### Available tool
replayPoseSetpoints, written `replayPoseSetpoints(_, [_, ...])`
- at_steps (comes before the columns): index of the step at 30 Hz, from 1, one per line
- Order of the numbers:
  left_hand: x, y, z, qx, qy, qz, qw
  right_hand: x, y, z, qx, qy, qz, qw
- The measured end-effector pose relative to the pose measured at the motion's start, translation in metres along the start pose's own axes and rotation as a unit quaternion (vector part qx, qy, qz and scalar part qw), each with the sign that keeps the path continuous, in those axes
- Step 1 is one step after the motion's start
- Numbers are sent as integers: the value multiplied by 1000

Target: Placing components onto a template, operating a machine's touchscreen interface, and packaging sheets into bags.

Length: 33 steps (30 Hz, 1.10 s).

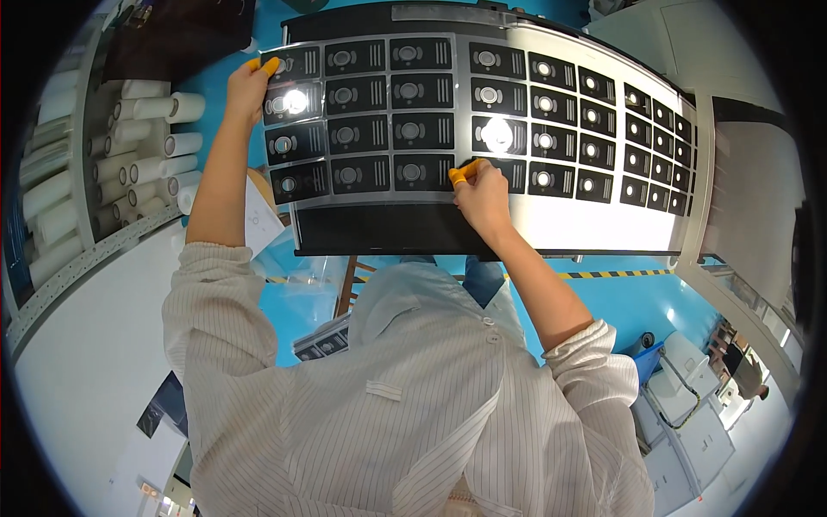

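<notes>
Blue glossy floor (pixel 607 297) surrounds a long, black-framed light table (pixel 594 222) with a glowing white top. Left of the light table lie stacked white cylindrical rolls (pixel 155 108). At its upper left corner, the left hand (pixel 248 84), in yellow rubbery fingertip covers (pixel 270 67), pinches clear plastic film printed with black rectangles (pixel 357 119), which lies across the light table and slightly overhangs its left end. Farther right, the right hand (pixel 482 196) bunches its covered fingertips narrowly at the film's lower edge; whether they grip it, I cannot tell. This looks like positioning; the next move probably calls for even, level tension between both hands.
</notes>
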<state>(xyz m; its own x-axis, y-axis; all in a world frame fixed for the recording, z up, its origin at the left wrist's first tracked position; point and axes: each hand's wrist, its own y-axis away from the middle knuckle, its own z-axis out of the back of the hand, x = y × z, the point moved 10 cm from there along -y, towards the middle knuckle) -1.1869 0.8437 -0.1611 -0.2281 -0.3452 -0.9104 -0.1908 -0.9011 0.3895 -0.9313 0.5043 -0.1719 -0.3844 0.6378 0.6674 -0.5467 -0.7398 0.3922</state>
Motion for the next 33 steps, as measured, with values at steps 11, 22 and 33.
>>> replayPoseSetpoints(11, [-18,-5,-3,-146,-543,-217,798,32,-4,6,-5,157,43,987])
replayPoseSetpoints(22, [21,119,-166,55,-594,-356,719,110,-166,48,-203,151,231,939])
replayPoseSetpoints(33, [21,120,-163,61,-551,-352,755,117,-189,38,-144,187,218,947])
